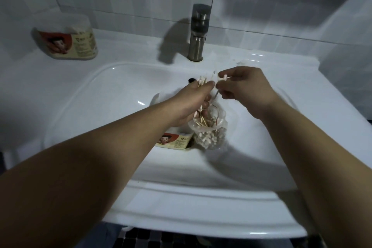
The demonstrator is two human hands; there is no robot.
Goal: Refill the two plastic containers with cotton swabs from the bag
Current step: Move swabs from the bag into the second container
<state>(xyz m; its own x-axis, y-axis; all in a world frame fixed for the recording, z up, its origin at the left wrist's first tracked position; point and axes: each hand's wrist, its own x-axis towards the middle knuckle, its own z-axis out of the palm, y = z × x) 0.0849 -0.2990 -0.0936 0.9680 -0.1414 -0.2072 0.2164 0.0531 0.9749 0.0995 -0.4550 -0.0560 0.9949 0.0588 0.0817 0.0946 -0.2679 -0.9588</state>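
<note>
- We are working over the sink (pixel 96 94); both hands are meeting above the basin, in front of the faucet (pixel 198 32).
- Our left hand (pixel 191 104) is gripping a bundle of cotton swabs (pixel 202 82), with its fingers curled round the sticks. Tips are poking out above the thumb and below the palm.
- Our right hand (pixel 245 86) is pinching a few loose swabs (pixel 224 77) between thumb and fingertips, right beside the bundle. We are judging this to be the squaring-up of one handful.
- The bag (pixel 211 137) is lying in the basin just below the left hand, with its mouth open towards that hand. Its lower part is showing a good stock of swabs, so supply is not running short.
- One plastic container (pixel 175 141) is sitting in the basin, against the bag's left side. The left hand and forearm are covering its opening, so we cannot tell its fill level.
- The second container (pixel 70 40) is standing on the tabletop (pixel 124 46) at back left, well apart from both hands. Pale sticks are showing through its upper wall. The view is blurred, so we cannot tell whether it is full or lidded.
- Judgement: we are sitting mid-task. A handful is out of the bag but not yet in either container. This transfer is remaining at the least, and probably more after it.
</note>
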